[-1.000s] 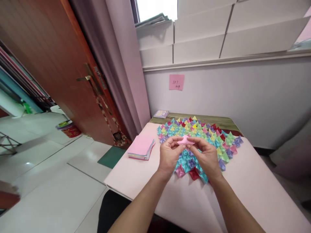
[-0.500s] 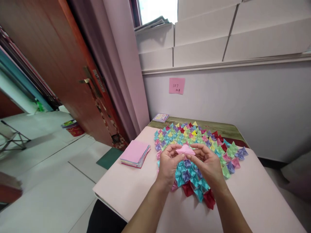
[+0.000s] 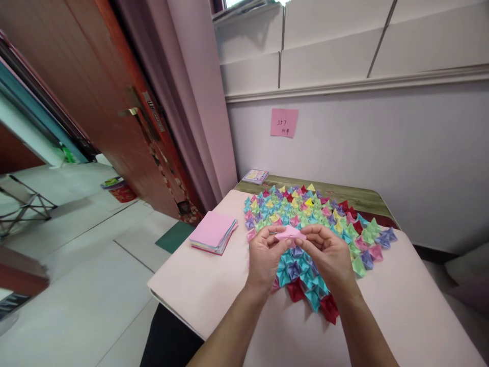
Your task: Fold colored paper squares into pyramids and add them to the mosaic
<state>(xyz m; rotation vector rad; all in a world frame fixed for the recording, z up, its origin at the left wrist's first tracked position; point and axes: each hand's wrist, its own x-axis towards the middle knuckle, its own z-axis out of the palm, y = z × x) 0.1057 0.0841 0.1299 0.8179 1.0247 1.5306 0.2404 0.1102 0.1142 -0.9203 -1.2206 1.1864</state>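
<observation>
A small folded piece of pink origami paper (image 3: 290,233) is pinched between my two hands above the table. My left hand (image 3: 266,255) grips its left end between thumb and fingers. On the right end, the thumb and fingers of my right hand (image 3: 327,252) are closed the same way. Beneath and beyond my hands spreads a large group of folded paper pieces (image 3: 300,267) in turquoise, green, purple, pink, yellow and red. My hands and wrists hide part of this group.
A stack of square coloured paper (image 3: 214,232) lies on the left of the pink-covered table (image 3: 191,285). A small printed packet (image 3: 255,176) rests at the back left corner. A pink note (image 3: 284,123) is stuck to the wall behind. The wooden door (image 3: 114,102) stands at the left.
The view has tipped slightly downward and shifted, so the wall and note sit differently in it. Both hands keep hold of the pink paper, which looks a little flatter now.
</observation>
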